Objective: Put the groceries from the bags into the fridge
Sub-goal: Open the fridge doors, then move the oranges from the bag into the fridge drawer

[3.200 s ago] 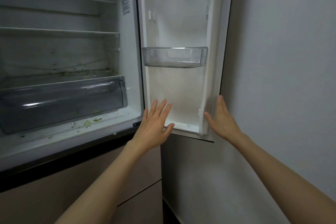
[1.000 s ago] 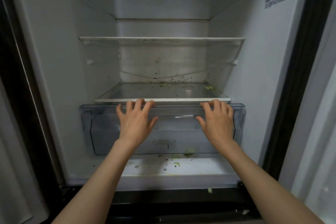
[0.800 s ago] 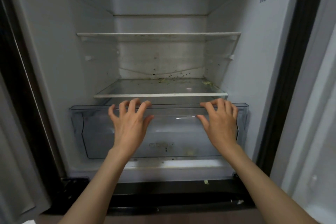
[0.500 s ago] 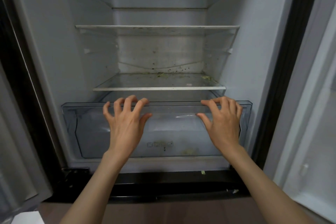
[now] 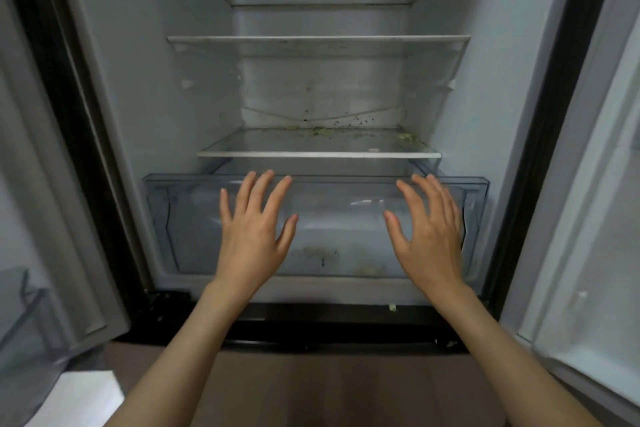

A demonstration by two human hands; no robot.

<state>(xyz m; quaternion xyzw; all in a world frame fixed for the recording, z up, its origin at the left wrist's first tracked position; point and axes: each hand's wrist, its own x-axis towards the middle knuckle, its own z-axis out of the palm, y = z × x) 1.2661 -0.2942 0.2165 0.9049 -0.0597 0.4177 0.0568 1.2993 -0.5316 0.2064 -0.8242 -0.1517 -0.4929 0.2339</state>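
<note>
The fridge [image 5: 145, 45] stands wide open in front of me, its glass shelves [image 5: 318, 42] bare apart from green crumbs at the back of the lowest one. A clear plastic crisper drawer [image 5: 159, 218] at the bottom is pulled partly out. My left hand [image 5: 254, 236] and my right hand [image 5: 427, 236] hover side by side in front of the drawer, fingers spread and straight, holding nothing. No groceries or bags are in view.
The left door [image 5: 45, 184] with a clear door bin [image 5: 24, 322] and the right door [image 5: 595, 218] both stand open beside me. Something flat and white [image 5: 79, 395] lies at the lower left. Brown cabinet fronts [image 5: 329, 388] sit below the fridge.
Both hands gripped the drawer's top rim and pulled it out toward me. Now they have let go of the rim and hang spread open in front of it.
</note>
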